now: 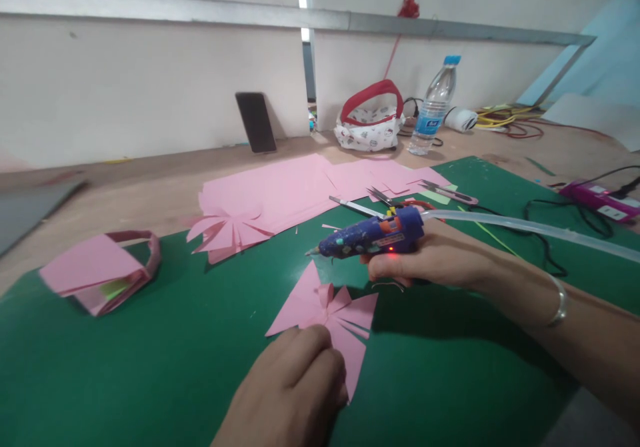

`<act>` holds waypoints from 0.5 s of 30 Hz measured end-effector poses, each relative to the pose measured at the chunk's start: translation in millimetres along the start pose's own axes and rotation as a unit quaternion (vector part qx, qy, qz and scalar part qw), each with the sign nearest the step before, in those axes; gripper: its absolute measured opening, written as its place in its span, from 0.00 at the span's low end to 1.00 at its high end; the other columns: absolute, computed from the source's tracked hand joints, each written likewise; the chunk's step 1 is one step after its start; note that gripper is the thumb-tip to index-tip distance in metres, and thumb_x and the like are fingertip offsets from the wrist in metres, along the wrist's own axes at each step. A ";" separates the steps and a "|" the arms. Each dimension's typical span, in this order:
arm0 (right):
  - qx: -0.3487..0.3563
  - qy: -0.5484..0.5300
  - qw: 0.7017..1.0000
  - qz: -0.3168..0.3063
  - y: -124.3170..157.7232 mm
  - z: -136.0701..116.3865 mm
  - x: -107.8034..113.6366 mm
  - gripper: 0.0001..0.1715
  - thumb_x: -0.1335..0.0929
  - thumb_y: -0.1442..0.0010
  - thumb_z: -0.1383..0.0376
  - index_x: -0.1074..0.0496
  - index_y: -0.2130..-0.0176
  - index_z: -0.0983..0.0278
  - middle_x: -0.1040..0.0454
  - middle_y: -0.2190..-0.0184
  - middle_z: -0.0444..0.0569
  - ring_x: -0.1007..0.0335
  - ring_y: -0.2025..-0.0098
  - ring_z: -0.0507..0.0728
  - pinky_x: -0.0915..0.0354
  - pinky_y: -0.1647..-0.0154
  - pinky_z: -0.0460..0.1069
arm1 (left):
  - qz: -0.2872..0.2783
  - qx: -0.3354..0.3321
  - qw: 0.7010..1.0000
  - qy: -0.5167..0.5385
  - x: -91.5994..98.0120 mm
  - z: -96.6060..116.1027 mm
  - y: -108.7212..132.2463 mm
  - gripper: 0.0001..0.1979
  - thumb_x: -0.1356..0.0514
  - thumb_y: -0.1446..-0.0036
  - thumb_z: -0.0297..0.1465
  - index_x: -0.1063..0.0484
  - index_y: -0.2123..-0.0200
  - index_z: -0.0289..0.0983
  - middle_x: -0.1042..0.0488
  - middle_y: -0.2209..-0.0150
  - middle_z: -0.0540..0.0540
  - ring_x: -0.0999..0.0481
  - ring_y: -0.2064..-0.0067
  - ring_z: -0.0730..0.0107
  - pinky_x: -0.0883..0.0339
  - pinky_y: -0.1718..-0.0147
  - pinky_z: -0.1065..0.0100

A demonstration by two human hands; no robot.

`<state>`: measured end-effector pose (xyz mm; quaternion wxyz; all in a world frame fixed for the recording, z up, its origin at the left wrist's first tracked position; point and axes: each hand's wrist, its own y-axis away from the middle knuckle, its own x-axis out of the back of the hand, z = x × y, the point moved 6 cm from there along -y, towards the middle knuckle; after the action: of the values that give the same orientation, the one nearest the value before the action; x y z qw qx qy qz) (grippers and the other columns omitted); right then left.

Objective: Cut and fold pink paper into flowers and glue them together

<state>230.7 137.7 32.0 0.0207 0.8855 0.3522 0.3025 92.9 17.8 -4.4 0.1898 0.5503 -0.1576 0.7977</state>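
Note:
A pink paper piece cut into strips (350,353) lies on the green mat (175,373), with one small loop standing near its middle. My left hand (300,380) is closed over its lower left part, fingers bent and fingertips hidden, pressing on or pinching the paper. Above and to the right, my right hand (405,260) is wrapped round a blue glue gun (370,233). Its nozzle points left, over the mat just above the paper's top corner, and a small red light glows on its body. A long clear glue stick (540,229) runs out of its back.
Pink sheets (270,190) and a cut pink flower shape (233,230) lie behind. Beside them are tweezers (357,207), scissors (383,197) and a cutter (450,192). A folded pink paper piece (100,270) sits left. Farther back stand a phone (256,123), pouch (370,130) and bottle (433,110).

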 end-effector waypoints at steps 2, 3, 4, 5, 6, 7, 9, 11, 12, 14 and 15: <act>0.010 0.009 1.000 0.015 1.0 -3.0 2.5 0.15 0.31 0.47 0.54 0.28 0.72 0.65 0.32 0.80 0.42 0.37 0.77 0.51 0.43 0.80 0.44 | 0.005 0.002 1.000 0.007 2.2 -0.3 0.0 0.08 0.48 0.40 0.29 0.32 0.71 0.41 0.29 0.68 0.50 0.29 0.68 0.68 0.32 0.71 0.68; 0.022 0.016 0.999 0.016 1.6 -6.1 2.9 0.14 0.31 0.47 0.55 0.29 0.71 0.64 0.31 0.79 0.42 0.36 0.76 0.51 0.42 0.79 0.43 | 0.012 -0.001 1.000 0.007 3.7 -0.2 0.6 0.07 0.48 0.40 0.29 0.32 0.70 0.41 0.28 0.68 0.50 0.28 0.68 0.68 0.32 0.70 0.68; 0.039 0.027 0.999 0.013 2.4 -9.8 2.6 0.13 0.31 0.47 0.56 0.29 0.70 0.64 0.31 0.78 0.42 0.36 0.75 0.50 0.41 0.78 0.43 | 0.020 -0.013 1.000 0.006 5.4 0.8 1.5 0.06 0.47 0.41 0.30 0.31 0.69 0.41 0.28 0.68 0.50 0.28 0.68 0.68 0.31 0.70 0.68; 0.055 0.042 0.998 0.011 3.3 -13.6 2.1 0.12 0.31 0.47 0.57 0.29 0.70 0.64 0.31 0.78 0.41 0.37 0.75 0.50 0.41 0.77 0.43 | 0.029 -0.022 0.999 0.001 7.0 1.5 2.4 0.05 0.46 0.41 0.31 0.31 0.68 0.41 0.28 0.68 0.50 0.28 0.68 0.68 0.31 0.70 0.68; 0.071 0.059 0.996 0.009 4.1 -17.0 1.0 0.11 0.30 0.47 0.58 0.29 0.70 0.65 0.32 0.77 0.41 0.37 0.74 0.50 0.41 0.76 0.42 | 0.035 -0.027 0.999 -0.006 8.2 1.8 3.1 0.03 0.44 0.43 0.31 0.31 0.67 0.41 0.28 0.68 0.50 0.28 0.68 0.68 0.31 0.69 0.68; 0.082 0.073 0.994 0.009 4.7 -19.6 -0.2 0.11 0.30 0.47 0.59 0.29 0.70 0.65 0.32 0.77 0.41 0.37 0.74 0.50 0.40 0.75 0.42 | 0.036 -0.030 0.999 -0.010 8.7 2.0 3.5 0.02 0.42 0.45 0.32 0.31 0.67 0.41 0.28 0.67 0.49 0.28 0.68 0.67 0.31 0.69 0.67; 0.093 0.082 0.992 0.003 4.8 -21.7 -4.2 0.09 0.31 0.46 0.61 0.29 0.69 0.66 0.31 0.76 0.42 0.37 0.73 0.50 0.40 0.74 0.42 | 0.026 -0.021 0.999 -0.010 7.8 1.2 2.6 0.03 0.40 0.47 0.33 0.30 0.68 0.41 0.28 0.67 0.49 0.28 0.68 0.66 0.31 0.69 0.68; 0.099 0.075 0.992 -0.007 3.6 -21.2 -8.7 0.10 0.31 0.46 0.60 0.29 0.69 0.66 0.31 0.75 0.42 0.36 0.73 0.50 0.39 0.73 0.42 | 0.011 -0.002 1.000 0.003 5.8 -0.2 0.7 0.03 0.42 0.45 0.33 0.31 0.69 0.41 0.28 0.66 0.49 0.27 0.66 0.67 0.31 0.69 0.69; 0.102 0.075 0.992 -0.013 2.7 -20.5 -10.9 0.11 0.31 0.46 0.59 0.29 0.69 0.65 0.30 0.75 0.43 0.35 0.73 0.50 0.38 0.72 0.42 | 0.006 0.006 1.000 0.013 5.1 -0.6 -0.1 0.05 0.44 0.43 0.32 0.31 0.70 0.40 0.29 0.67 0.49 0.28 0.66 0.67 0.31 0.69 0.69; 0.103 0.088 0.990 -0.024 0.9 -19.0 -13.9 0.12 0.32 0.46 0.58 0.28 0.70 0.65 0.30 0.75 0.43 0.35 0.73 0.51 0.38 0.72 0.43 | 0.003 0.020 0.999 0.029 4.2 -1.4 -0.8 0.08 0.48 0.40 0.30 0.31 0.71 0.40 0.29 0.67 0.49 0.28 0.67 0.68 0.32 0.70 0.70; 0.104 0.093 0.990 -0.028 0.3 -18.5 -14.7 0.12 0.32 0.46 0.58 0.28 0.70 0.65 0.30 0.75 0.43 0.35 0.73 0.51 0.38 0.73 0.43 | 0.003 0.022 0.999 0.038 4.0 -1.3 -0.8 0.09 0.48 0.40 0.29 0.32 0.71 0.40 0.30 0.68 0.49 0.29 0.67 0.69 0.33 0.70 0.71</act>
<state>212.4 124.8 39.5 -0.0954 0.8406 0.4069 0.3447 90.9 19.6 -1.0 0.1808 0.5234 -0.1346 0.8217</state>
